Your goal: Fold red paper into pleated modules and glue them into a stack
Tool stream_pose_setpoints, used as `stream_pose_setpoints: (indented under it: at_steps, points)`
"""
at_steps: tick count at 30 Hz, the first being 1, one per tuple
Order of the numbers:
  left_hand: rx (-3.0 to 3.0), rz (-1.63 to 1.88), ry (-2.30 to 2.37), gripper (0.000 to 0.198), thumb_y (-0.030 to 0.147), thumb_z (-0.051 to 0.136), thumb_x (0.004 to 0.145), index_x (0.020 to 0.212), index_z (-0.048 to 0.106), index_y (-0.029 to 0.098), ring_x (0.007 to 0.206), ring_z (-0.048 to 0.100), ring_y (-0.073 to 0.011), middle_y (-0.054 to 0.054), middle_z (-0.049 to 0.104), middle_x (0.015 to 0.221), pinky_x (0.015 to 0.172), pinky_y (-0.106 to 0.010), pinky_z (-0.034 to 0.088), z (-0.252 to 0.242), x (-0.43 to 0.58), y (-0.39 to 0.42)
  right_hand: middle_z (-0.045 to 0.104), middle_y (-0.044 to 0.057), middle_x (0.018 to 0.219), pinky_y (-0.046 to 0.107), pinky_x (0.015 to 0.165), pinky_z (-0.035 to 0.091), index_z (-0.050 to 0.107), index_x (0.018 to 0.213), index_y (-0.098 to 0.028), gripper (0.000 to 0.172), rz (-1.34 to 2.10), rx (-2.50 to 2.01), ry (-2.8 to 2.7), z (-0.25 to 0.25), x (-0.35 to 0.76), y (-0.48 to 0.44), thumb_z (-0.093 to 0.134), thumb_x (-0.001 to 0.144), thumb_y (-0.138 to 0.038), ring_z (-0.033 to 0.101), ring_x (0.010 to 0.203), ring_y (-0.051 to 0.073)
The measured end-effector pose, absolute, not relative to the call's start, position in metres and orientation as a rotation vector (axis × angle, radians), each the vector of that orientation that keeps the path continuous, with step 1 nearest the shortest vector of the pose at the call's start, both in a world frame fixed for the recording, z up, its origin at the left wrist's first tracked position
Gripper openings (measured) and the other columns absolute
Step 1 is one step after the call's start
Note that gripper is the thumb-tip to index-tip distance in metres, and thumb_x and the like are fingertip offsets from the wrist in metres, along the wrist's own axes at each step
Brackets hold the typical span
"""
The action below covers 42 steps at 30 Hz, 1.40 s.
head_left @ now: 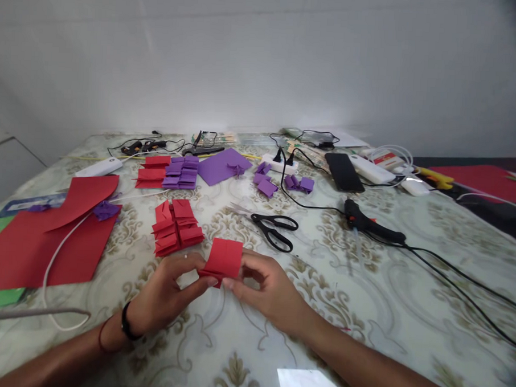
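Between both hands is a piece of folded red paper (pixel 225 256), raised over the patterned tablecloth. My left hand (pixel 168 289) pinches its lower left edge between thumb and fingers. On the other side, my right hand (pixel 268 288) grips the lower right edge, thumb in front and fingers behind. The paper's upper flap stands up, and creased layers show along its bottom. Just beyond my left hand lies a group of folded red paper pieces (pixel 177 230). Black-handled scissors (pixel 277 228) rest past my right hand, blades pointing left and slightly apart.
Red sheets (pixel 80 248) lie at the left with a white cable across them. Purple folded pieces (pixel 182 173) and a purple sheet (pixel 225 166) sit farther back. A corded glue gun (pixel 374 224), phone (pixel 344 172) and power strip (pixel 280 163) occupy the right and back.
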State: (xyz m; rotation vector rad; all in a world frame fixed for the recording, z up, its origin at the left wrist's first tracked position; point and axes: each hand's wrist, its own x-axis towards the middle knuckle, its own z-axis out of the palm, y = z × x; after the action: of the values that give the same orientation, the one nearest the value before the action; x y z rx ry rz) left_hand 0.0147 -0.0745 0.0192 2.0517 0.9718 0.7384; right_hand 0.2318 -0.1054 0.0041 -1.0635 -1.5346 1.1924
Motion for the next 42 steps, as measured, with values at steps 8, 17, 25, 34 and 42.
stream_pose_setpoints:
  at_steps: [8,17,25,34,42]
  points:
    - [2.050,0.699,0.897,0.012,0.028,0.067,0.097,0.088,0.073,0.022,0.077,0.071,-0.0158,0.002,0.078,0.085,0.074,-0.023,0.053,0.021,0.017,-0.074,0.060,0.000,0.077,0.026,0.061,0.044,0.065,0.080,-0.019,0.003,1.031,-1.102,-1.669,0.013,0.229,-0.109,0.067,0.083,-0.019,0.053,0.068,0.015]
    - [2.025,0.620,0.929,0.024,0.035,0.059,0.101,0.086,0.073,0.021,0.082,0.070,-0.0195,-0.002,0.075,0.083,0.075,-0.028,0.053,0.018,0.017,-0.074,0.060,0.001,0.079,0.028,0.066,0.045,0.064,0.083,-0.020,0.007,0.970,-1.052,-1.738,0.011,0.230,-0.110,0.063,0.090,-0.020,0.054,0.072,0.017]
    - [2.003,0.626,0.862,0.031,0.032,0.050,0.105,0.084,0.070,0.020,0.080,0.068,-0.0168,-0.001,0.073,0.085,0.076,-0.026,0.051,0.016,0.014,-0.074,0.058,-0.001,0.075,0.027,0.066,0.043,0.062,0.075,-0.021,0.019,0.962,-0.969,-1.671,0.015,0.234,-0.107,0.064,0.094,-0.022,0.054,0.070,0.015]
    - [1.913,0.600,0.785,0.031,0.034,0.051,0.106,0.090,0.074,0.020,0.087,0.070,-0.0181,-0.003,0.076,0.093,0.082,-0.027,0.052,0.016,0.014,-0.073,0.067,0.001,0.081,0.026,0.066,0.044,0.071,0.081,-0.020,0.027,1.149,-0.883,-1.627,0.015,0.236,-0.105,0.056,0.102,-0.026,0.058,0.072,0.014]
    - [1.922,0.609,0.760,0.036,0.038,0.052,0.106,0.088,0.076,0.018,0.086,0.071,-0.0178,-0.004,0.077,0.092,0.080,-0.026,0.051,0.015,0.014,-0.072,0.070,0.000,0.080,0.025,0.068,0.044,0.075,0.084,-0.021,0.015,1.068,-0.886,-1.645,0.013,0.235,-0.104,0.068,0.096,-0.024,0.060,0.075,0.014]
